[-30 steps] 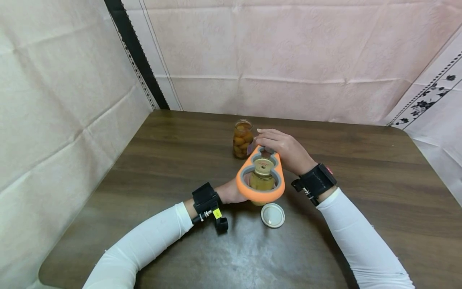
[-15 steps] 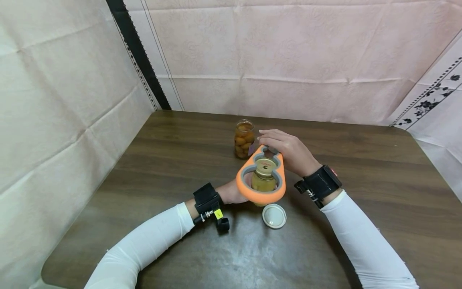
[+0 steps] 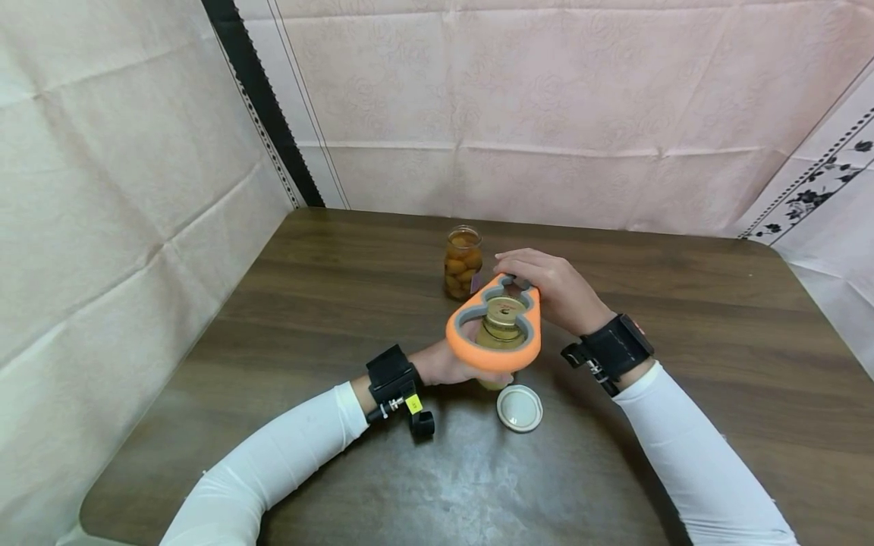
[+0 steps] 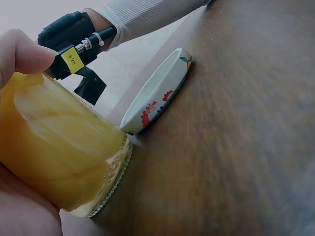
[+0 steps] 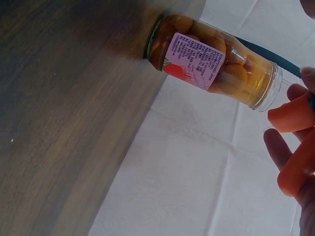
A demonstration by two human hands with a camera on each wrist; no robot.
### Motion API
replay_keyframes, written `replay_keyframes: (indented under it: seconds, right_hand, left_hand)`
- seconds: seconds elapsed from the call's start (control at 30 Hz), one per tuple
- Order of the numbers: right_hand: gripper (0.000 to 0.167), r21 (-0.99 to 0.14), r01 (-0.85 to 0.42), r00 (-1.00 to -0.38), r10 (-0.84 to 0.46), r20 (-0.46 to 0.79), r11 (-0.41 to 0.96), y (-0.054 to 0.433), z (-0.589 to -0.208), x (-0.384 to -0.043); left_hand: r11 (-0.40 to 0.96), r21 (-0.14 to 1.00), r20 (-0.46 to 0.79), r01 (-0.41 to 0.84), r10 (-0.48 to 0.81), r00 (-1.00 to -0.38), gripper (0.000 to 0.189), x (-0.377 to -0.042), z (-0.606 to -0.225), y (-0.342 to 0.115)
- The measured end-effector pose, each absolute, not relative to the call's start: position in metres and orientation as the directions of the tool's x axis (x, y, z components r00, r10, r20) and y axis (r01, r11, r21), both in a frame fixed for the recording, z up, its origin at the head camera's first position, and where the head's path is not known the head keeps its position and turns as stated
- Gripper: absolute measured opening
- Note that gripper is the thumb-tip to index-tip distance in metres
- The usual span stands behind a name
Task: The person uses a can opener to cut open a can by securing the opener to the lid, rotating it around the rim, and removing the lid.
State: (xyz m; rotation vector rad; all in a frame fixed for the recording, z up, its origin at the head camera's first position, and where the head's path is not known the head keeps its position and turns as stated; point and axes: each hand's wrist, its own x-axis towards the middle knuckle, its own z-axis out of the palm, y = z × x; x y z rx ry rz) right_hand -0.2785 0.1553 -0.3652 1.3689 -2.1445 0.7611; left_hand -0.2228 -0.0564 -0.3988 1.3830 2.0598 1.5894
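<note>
My left hand (image 3: 454,367) grips a glass jar of yellow fruit (image 4: 64,142), which stands on the table with a gold lid (image 3: 505,309) on top. Over that jar is an orange jar opener (image 3: 490,361) with grey-lined rings; the gold lid shows through its openings. My right hand (image 3: 556,290) holds the opener's narrow far end, and in the right wrist view fingers curl around its orange handles (image 5: 294,114). Left fingertips show below the opener's near edge.
Behind the opener stands a lidless jar of orange-brown fruit (image 3: 463,264) with a pink label (image 5: 193,61). A loose white lid (image 3: 520,409) lies just in front of the gripped jar. Pale cloth (image 3: 546,114) hangs beyond the wooden table (image 3: 328,303).
The opener's near edge has lifted slightly, uncovering left fingertips beneath it. My right hand has shifted a little to the right. The left hand stays on the jar.
</note>
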Motion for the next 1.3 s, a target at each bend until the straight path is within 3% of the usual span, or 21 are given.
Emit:
replay_keyframes:
  seconds: [0.1,0.33,0.4,0.6,0.83,1.07,1.3]
  right_hand:
    - [0.03,-0.228,-0.917,-0.393,-0.636,0.664,0.329,0.156,-0.365,-0.278]
    - [0.032,-0.25,-0.92,-0.388,-0.628,0.675,0.301,0.157,-0.366,-0.277]
    - [0.033,-0.262,-0.917,-0.398,-0.631,0.666,0.301,0.158,-0.366,-0.276]
    - [0.039,-0.316,-0.893,-0.45,-0.612,0.651,0.32,0.162,-0.366,-0.274]
    - [0.035,-0.373,-0.856,-0.517,-0.595,0.615,0.358,0.162,-0.366,-0.271]
    - [0.029,-0.41,-0.819,-0.574,-0.581,0.577,0.401,0.161,-0.365,-0.269]
    - [0.034,-0.419,-0.803,-0.595,-0.57,0.566,0.422,0.162,-0.368,-0.267]
  left_hand:
    - [-0.014,0.832,0.369,0.554,0.76,-0.535,0.097,-0.224,-0.399,-0.057]
    - [0.056,0.827,0.324,0.559,0.765,-0.556,0.112,-0.236,-0.423,-0.054]
    - [0.045,0.844,0.316,0.534,0.764,-0.563,0.103,-0.238,-0.428,-0.055]
    - [0.002,0.946,0.198,0.324,0.787,-0.584,0.048,-0.236,-0.433,-0.052]
    - [-0.054,0.961,0.208,0.27,0.785,-0.584,0.052,-0.235,-0.432,-0.051]
    - [0.025,0.955,0.165,0.296,0.784,-0.598,0.047,-0.234,-0.431,-0.053]
    - [0.059,0.951,0.147,0.305,0.78,-0.608,0.045,-0.233,-0.43,-0.053]
